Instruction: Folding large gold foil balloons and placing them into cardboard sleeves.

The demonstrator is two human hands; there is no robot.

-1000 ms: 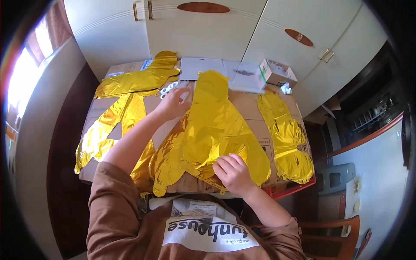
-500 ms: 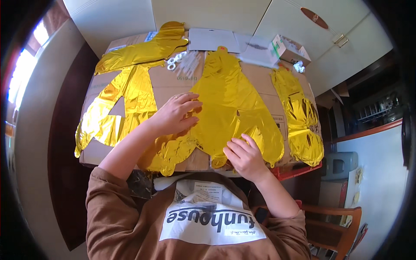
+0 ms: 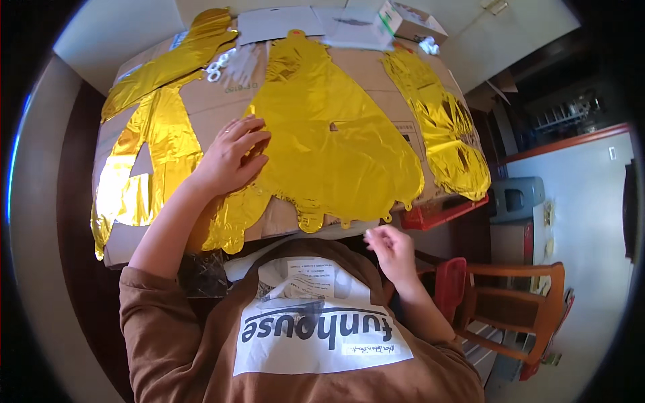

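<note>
A large flat gold foil balloon [image 3: 329, 127], uninflated and creased, lies in the middle of the cardboard-covered table. My left hand [image 3: 235, 154] rests at its left edge, fingers apart and slightly bent over the foil. Beneath my left wrist is a lower lobe of gold foil [image 3: 235, 218]; my arm partly hides it. Off the table's front edge, my right hand [image 3: 393, 252] hangs near my body, apart from the balloon. Its fingers are bent and drawn together; whether anything small sits between the fingertips cannot be made out.
More flat gold foil balloons lie at left [image 3: 168, 127], far left [image 3: 175, 60] and right [image 3: 443, 121]. White tape rings [image 3: 216, 67], clear straws [image 3: 245, 65], white sheets [image 3: 279, 25] and an open box [image 3: 413, 23] line the back. A wooden chair [image 3: 514, 305] stands right.
My right hand has left the balloon's lower edge and come down past the table's front, its fingers drawing in. The balloon's lower right part now lies flatter. The view has shifted.
</note>
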